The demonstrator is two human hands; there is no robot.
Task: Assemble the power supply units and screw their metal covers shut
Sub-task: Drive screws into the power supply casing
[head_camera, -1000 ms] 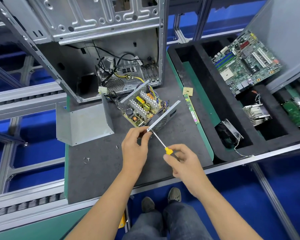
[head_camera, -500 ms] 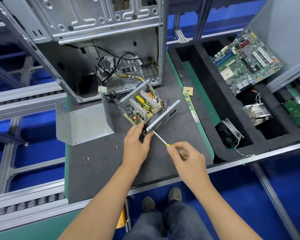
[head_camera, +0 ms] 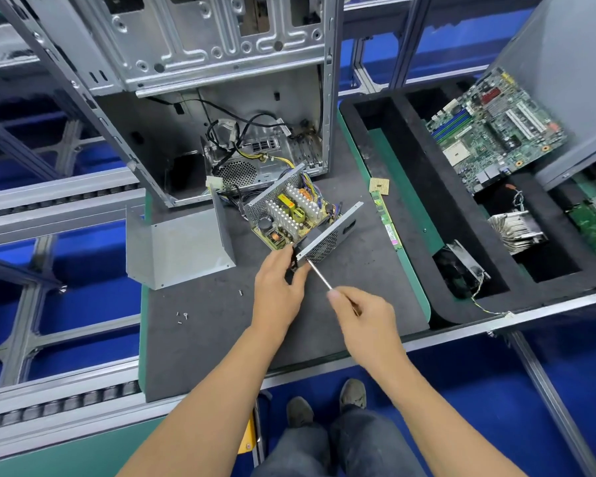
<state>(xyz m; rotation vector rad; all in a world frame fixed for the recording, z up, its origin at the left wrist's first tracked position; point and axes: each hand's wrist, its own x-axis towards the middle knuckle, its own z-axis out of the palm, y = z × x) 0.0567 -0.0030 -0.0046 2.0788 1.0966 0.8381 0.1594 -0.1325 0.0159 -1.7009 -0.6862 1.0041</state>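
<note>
An open power supply unit lies on the dark mat, its circuit board and white heat sinks showing. My left hand grips the near corner of its perforated metal side panel. My right hand is closed around a screwdriver; the steel shaft points up-left and its tip meets the panel's near edge beside my left fingers. The handle is hidden in my fist. A bent grey metal cover lies apart to the left.
An open computer case stands behind the unit, cables running out of it. Loose screws lie on the mat. A RAM stick and CPU chip lie right; a foam tray holds a motherboard, heat sink and fan.
My right hand has moved up and left, pushing the screwdriver tip to the panel's edge; the yellow handle has slid out of sight inside my fist. My left hand shifted up along the corner.
</note>
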